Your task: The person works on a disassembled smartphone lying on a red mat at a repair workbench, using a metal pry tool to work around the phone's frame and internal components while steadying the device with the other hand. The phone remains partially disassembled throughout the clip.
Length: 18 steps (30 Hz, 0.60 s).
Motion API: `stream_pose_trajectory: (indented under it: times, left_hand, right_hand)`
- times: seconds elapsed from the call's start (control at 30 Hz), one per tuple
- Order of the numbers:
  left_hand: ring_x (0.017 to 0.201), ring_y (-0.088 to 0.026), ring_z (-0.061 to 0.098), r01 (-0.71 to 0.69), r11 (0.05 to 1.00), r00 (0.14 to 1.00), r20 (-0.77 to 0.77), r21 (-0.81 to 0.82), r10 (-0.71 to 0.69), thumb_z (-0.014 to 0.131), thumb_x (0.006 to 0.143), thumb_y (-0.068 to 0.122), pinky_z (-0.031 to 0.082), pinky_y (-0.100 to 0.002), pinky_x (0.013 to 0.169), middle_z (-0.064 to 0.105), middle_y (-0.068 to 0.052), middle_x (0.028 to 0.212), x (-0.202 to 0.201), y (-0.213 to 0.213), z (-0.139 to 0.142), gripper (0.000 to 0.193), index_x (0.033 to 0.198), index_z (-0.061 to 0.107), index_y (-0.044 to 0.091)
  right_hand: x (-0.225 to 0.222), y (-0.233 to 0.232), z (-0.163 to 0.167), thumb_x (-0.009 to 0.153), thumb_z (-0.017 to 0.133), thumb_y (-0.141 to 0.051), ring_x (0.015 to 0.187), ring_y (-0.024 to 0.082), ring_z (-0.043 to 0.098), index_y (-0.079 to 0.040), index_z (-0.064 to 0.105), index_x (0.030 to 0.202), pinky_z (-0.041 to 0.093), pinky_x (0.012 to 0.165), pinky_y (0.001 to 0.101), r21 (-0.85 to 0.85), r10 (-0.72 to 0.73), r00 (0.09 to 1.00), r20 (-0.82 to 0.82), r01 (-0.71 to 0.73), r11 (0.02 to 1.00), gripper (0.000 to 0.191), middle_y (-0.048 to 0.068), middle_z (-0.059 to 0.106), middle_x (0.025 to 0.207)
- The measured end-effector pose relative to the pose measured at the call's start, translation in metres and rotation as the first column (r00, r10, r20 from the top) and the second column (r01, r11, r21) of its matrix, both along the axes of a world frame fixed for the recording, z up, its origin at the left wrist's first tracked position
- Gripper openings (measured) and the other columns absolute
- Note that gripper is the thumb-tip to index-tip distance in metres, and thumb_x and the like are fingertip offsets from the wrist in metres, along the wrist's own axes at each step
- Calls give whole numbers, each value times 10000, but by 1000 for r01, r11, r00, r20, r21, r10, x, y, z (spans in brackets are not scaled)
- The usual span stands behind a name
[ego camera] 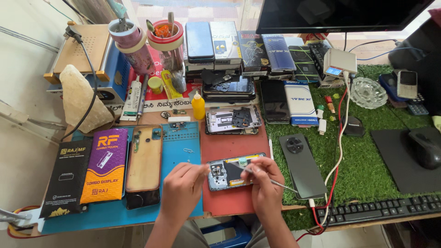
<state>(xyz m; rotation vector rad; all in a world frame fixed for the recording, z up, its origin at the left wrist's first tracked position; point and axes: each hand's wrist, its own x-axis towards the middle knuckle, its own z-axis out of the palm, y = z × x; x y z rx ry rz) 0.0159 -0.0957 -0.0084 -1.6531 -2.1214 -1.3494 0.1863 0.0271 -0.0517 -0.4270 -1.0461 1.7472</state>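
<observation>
At the far left of the tabletop [115, 216] lie two flat retail boxes, a black box [69, 177] and just beside it a purple and orange box [105, 165], both on a blue work mat [183, 142]. Next to them a tan phone back cover [144, 165] lies face down, its lower end dark and glossy.

The left hand [183, 188] rests at the seam between the blue mat and a red mat [229, 147], fingers curled narrow, their tips touching the left end of the opened phone [229, 171]. That phone lies across the red mat, back removed: a grey camera block at its left end, a dark middle panel, yellow and teal strips along its upper edge. Its lower edge and right end are hidden under the hands, and the small parts inside are too fine to make out.

The right hand [264, 181] is closed on a thin metal tool [271, 180], whose tip meets the phone's middle; whether it is tweezers or a driver cannot be told. Its handle points right, over a dark phone with a round camera [301, 165] lying on green artificial turf [367, 151]. Farther right, a black keyboard [381, 209] is cut off by the frame's bottom edge, and a mouse [425, 147] sits on a dark pad.
</observation>
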Motion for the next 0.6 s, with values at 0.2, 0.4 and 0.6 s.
stream_pose_trajectory:
  times: [0.2,0.4,0.6]
  left_hand:
    - [1046,-345,635,-45,993,998,-58,-112,38,895,613,375,479,-456,895,737,-104,1056,11,-13,0,635,1111,666,56]
    - [1186,-328,575,-22,973,1000,1,-228,23,881,694,360,378,-467,993,728,-80,1158,16,-11,-1,748,1325,578,97]
    - [1250,-315,518,-7,975,999,-46,-224,-4,854,732,333,334,-457,1012,674,-81,1321,16,-8,-1,759,1382,539,104]
  right_hand:
    - [3,-3,15,954,667,-27,916,118,622,92,698,1089,496,818,259,319,-181,887,425,41,947,183,91,678,1028]
    - [49,-2,5,1022,632,-81,863,106,659,61,719,1069,519,790,245,195,-127,895,427,46,980,173,69,735,924]
    - [92,6,2,918,674,-62,873,113,693,46,722,1079,543,788,247,223,-182,780,599,55,973,200,88,762,1011]
